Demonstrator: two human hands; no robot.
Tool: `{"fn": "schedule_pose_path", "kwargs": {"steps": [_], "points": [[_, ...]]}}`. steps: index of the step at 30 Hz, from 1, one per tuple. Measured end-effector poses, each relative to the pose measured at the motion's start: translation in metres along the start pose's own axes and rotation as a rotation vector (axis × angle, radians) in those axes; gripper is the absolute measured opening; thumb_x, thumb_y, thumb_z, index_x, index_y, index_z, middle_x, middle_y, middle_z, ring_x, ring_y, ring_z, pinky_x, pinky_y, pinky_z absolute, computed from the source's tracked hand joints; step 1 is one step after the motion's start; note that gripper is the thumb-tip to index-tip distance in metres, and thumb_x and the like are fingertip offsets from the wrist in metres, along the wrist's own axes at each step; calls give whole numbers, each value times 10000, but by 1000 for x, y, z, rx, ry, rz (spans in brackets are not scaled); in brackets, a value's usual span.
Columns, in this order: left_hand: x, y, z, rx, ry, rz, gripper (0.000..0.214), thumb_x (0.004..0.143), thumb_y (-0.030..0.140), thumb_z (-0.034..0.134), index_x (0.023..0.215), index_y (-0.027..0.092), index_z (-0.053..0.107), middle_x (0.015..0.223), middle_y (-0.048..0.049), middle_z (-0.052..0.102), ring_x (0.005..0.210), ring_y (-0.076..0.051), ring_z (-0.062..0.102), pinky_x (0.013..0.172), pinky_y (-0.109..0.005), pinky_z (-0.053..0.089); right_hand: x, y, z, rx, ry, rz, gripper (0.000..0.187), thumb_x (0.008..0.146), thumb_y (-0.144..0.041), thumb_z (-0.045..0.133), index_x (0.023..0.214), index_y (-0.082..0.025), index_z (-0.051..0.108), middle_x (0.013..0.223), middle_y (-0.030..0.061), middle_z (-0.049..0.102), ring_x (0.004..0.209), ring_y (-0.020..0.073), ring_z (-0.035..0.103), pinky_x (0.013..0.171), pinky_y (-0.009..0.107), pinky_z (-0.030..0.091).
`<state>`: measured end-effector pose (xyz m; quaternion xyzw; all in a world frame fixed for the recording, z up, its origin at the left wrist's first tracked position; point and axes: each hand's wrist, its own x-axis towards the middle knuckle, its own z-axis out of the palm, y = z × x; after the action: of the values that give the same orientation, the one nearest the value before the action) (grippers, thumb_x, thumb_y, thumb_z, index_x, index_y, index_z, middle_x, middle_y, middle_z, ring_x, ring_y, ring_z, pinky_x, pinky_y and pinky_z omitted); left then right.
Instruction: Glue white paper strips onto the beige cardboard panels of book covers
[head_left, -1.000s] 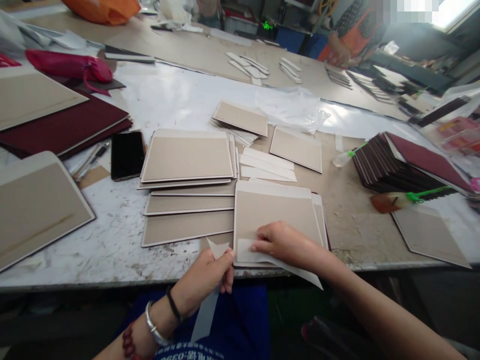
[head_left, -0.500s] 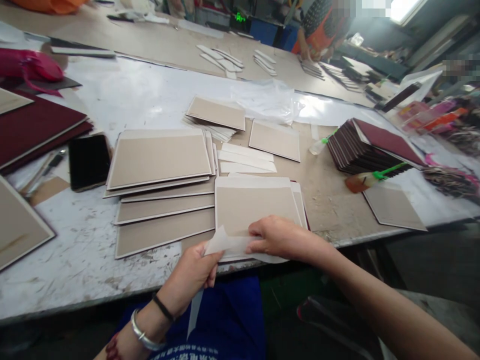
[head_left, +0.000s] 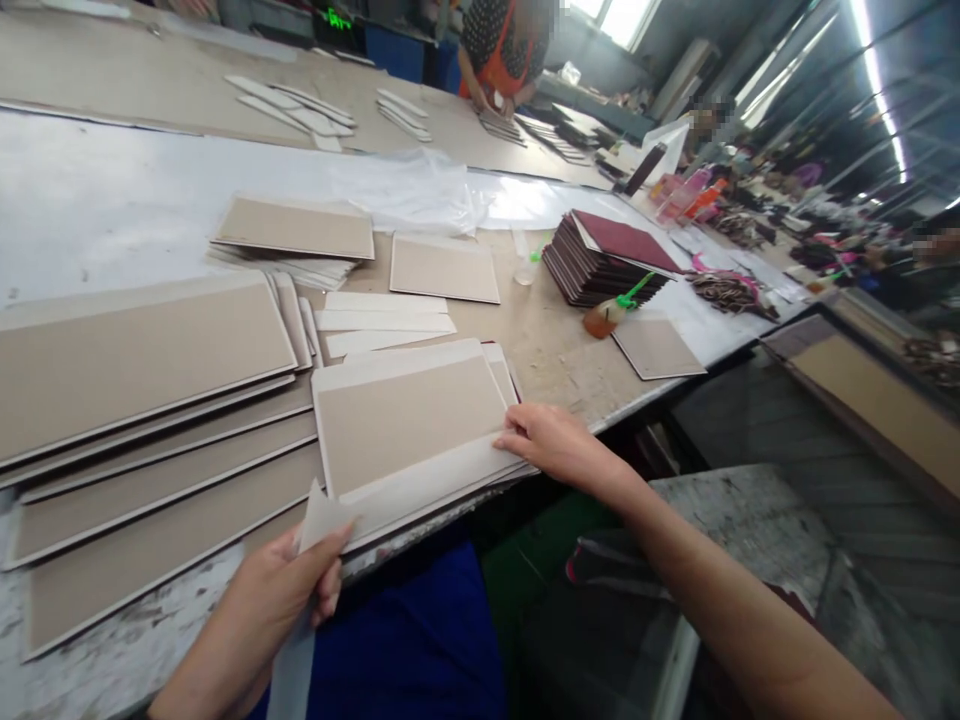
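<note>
Right hand (head_left: 555,445) moved along beige rectangular board (head_left: 409,415), fingers curled on white strip (head_left: 427,485); left hand (head_left: 289,575) pinches limp pale strip (head_left: 292,668); strip-laying likely, needing smoothing.

Panel (head_left: 412,410), centre: board-like, smooth, matt beige face.
Strip (head_left: 433,477), 7 o'clock: thin, paper-like, smooth, faintly translucent.
Stacked panels (head_left: 142,345), 9 o'clock: matt beige, smooth.
Desk (head_left: 97,200), 10 o'clock: smooth, glossy white; scuffed and rough-looking at 8 o'clock.
Sheet (head_left: 420,190), 11 o'clock: clear plastic, crinkled, shiny.
Maroon covers (head_left: 626,240), 2 o'clock: low sheen; leather or cloth cannot be told.
Bottle (head_left: 600,320), 2 o'clock: translucent plastic.
Garment (head_left: 435,640), 6 o'clock: matt blue cloth.
</note>
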<state>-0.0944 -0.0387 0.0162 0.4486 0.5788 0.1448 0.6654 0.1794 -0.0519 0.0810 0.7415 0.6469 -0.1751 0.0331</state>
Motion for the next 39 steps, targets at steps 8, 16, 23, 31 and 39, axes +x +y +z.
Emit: {"fn": "schedule_pose_path", "kwargs": {"steps": [8,16,23,31,39], "points": [[-4,4,4,-4,16,-14,518,596,652,559,427,191,394,335,45,424,355,-78,350,435,-212,298,-2,0,0,-60,7,24,211,793,-402,543,729,-200,541,773,11,609,714,162,539,527,241,232],[0,-1,3,28,17,-46,524,594,660,562,419,191,409,348,25,456,366,-89,370,437,-221,300,0,6,8,-87,48,-29,235,804,-430,551,763,-199,540,810,8,612,725,157,542,552,248,240],[-3,1,5,15,39,-32,519,592,648,575,423,189,401,347,39,447,355,-78,363,427,-214,290,2,13,14,-54,83,-55,248,794,-433,567,743,-194,525,765,2,588,689,146,515,552,241,248],[-4,6,4,-18,6,-44,476,601,603,595,457,181,429,366,34,478,359,-75,394,413,-202,309,4,13,17,5,67,-78,213,794,-362,579,704,-190,490,718,-6,547,660,136,481,565,229,270],[-5,14,6,-81,25,-25,432,583,562,609,481,180,436,360,30,477,343,-76,409,382,-196,319,7,19,21,28,64,-93,248,806,-347,549,645,-199,432,644,-16,496,596,131,446,545,229,267]]}}
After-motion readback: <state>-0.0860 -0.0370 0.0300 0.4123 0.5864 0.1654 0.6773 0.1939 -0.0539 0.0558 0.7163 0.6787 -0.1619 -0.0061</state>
